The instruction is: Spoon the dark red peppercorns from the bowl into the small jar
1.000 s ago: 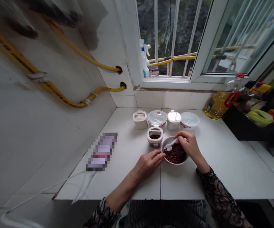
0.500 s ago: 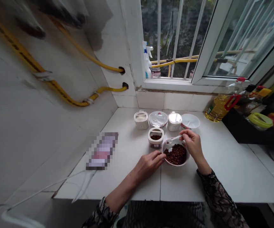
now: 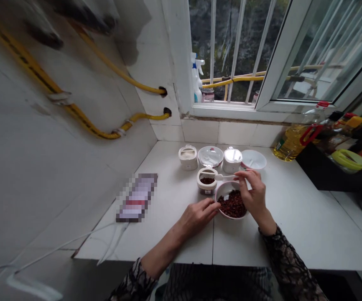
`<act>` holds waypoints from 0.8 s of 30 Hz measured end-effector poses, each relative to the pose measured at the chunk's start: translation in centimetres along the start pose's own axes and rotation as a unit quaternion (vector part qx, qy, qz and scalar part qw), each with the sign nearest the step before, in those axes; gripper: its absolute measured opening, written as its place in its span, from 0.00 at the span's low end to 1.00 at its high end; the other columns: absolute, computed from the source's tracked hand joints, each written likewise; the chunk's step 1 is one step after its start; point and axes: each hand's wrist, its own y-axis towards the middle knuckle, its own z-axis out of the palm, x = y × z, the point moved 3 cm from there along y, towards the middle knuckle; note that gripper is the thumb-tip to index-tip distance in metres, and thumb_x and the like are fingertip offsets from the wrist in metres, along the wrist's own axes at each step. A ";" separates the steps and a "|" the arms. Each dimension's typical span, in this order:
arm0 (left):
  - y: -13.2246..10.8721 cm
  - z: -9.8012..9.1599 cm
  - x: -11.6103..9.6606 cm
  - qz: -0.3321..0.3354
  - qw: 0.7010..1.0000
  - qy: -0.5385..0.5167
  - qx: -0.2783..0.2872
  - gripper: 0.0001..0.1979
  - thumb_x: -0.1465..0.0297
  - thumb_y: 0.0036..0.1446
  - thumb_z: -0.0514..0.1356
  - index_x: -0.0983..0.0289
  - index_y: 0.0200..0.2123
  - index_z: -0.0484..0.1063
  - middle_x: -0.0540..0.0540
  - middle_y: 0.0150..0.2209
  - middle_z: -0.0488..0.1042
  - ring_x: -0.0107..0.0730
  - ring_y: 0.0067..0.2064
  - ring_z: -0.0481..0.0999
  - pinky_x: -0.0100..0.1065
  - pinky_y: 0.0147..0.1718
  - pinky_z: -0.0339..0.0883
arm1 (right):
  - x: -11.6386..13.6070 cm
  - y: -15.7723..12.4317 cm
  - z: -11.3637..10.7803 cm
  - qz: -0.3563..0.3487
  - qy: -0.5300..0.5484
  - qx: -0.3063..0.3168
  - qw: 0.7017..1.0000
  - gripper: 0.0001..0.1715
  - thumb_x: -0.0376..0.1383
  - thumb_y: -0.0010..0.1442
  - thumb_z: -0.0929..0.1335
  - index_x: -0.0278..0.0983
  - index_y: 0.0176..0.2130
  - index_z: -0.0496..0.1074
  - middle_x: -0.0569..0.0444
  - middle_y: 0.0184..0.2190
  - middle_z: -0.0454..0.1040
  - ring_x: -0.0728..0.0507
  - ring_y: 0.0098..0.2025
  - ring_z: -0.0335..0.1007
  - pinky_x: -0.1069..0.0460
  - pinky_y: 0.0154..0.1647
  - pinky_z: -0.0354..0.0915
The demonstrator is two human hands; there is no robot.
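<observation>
My right hand (image 3: 252, 190) pinches the handle of a small white spoon (image 3: 226, 177), whose head is at the right rim of a spice jar (image 3: 206, 184). Dark red-brown dried spice, perhaps peppercorns, shows through the jar's open top. Just in front and to the right stands a white bowl (image 3: 220, 191) with a pink rim, part filled with the same kind of dark red spice (image 3: 233, 205). The fingers of my left hand (image 3: 201, 211) are closed on the bowl's left rim. My right hand covers part of the bowl's right side.
Behind the jar stand a jar of pale powder (image 3: 187, 158), a lidded bowl (image 3: 210, 156), another white jar (image 3: 232, 160) and a white bowl (image 3: 253, 159). An oil bottle (image 3: 289, 142) and a black condiment box (image 3: 309, 169) are at right. A blurred phone-like device (image 3: 137, 198) lies at left.
My right hand has lifted the spoon from inside the bowl and moved it up and left to the spice jar's rim. My left hand stays at the bowl.
</observation>
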 end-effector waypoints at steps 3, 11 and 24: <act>0.1 -0.2 -0.1 0.000 1.000 0.001 0.001 0.08 0.71 0.68 0.52 0.64 0.46 0.69 0.56 0.39 0.76 0.28 0.36 0.79 0.25 0.32 0.74 | -1.2 0.0 -0.6 0.024 -0.029 -0.009 0.999 0.11 0.30 0.59 0.62 0.41 0.32 0.71 0.56 0.25 0.76 0.42 0.33 0.71 0.44 0.47 0.62; 0.3 -0.4 -0.3 0.008 1.000 -0.004 -0.010 0.08 0.72 0.68 0.51 0.65 0.46 0.68 0.56 0.39 0.76 0.30 0.37 0.79 0.26 0.32 0.74 | -1.9 -0.9 1.6 0.026 -0.090 0.161 0.982 0.11 0.29 0.57 0.61 0.39 0.29 0.71 0.54 0.27 0.78 0.44 0.30 0.72 0.42 0.55 0.54; 0.3 -0.4 -0.3 0.004 1.000 0.003 -0.008 0.08 0.71 0.68 0.51 0.64 0.46 0.68 0.56 0.39 0.76 0.28 0.36 0.79 0.25 0.32 0.73 | -3.2 -0.8 1.5 0.159 0.037 0.149 0.975 0.12 0.33 0.52 0.61 0.40 0.25 0.72 0.57 0.19 0.74 0.44 0.29 0.71 0.45 0.50 0.59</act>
